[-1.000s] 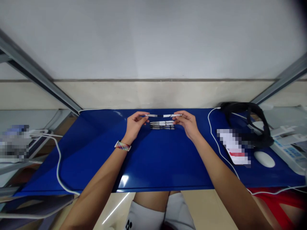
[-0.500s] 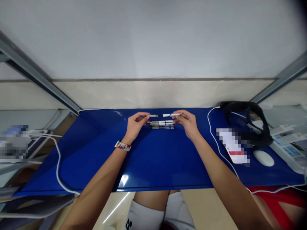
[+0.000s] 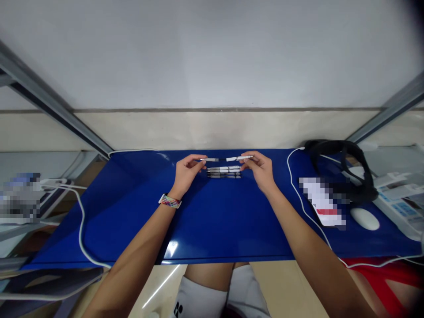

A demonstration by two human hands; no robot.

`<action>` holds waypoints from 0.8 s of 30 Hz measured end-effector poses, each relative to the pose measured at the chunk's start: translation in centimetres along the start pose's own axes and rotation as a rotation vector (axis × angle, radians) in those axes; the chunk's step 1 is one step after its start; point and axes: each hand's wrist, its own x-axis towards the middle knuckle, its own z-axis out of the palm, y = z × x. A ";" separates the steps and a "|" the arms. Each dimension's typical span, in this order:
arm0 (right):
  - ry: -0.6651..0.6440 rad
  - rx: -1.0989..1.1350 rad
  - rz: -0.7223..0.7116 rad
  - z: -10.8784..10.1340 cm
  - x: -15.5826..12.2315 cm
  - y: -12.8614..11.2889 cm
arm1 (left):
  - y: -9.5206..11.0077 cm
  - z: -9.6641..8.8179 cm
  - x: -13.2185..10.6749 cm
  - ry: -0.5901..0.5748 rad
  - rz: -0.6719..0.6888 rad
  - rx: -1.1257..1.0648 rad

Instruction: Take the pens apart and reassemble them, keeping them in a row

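Observation:
Pinched in the fingers of my left hand [image 3: 190,173] is the grey-and-clear front part of a pen [image 3: 212,160]. My right hand [image 3: 260,167] grips the white rear barrel of the pen [image 3: 233,158], the end with the clip, tilted slightly up to the right. Between the two parts shows a short dark stretch; whether a refill still bridges them is too small to tell. Just below, several pens [image 3: 223,175] lie side by side on the blue table [image 3: 225,212], white ones above darker ones, close to the right fingertips.
On the right lie a blurred-out phone-like item [image 3: 321,203], a white mouse [image 3: 364,219], a black headset with a strap [image 3: 359,172] and a white cable [image 3: 292,176]. Another white cable [image 3: 81,225] crosses the table's left side. A wall [image 3: 212,130] stands behind.
The white rear barrel in my right hand has shifted slightly right and tilted, widening the dark stretch between the pen's parts. My left hand has barely moved.

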 end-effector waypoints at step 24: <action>0.028 -0.038 -0.025 -0.3 0.2 -0.1 | -0.1 0.0 0.1 0.034 -0.012 -0.019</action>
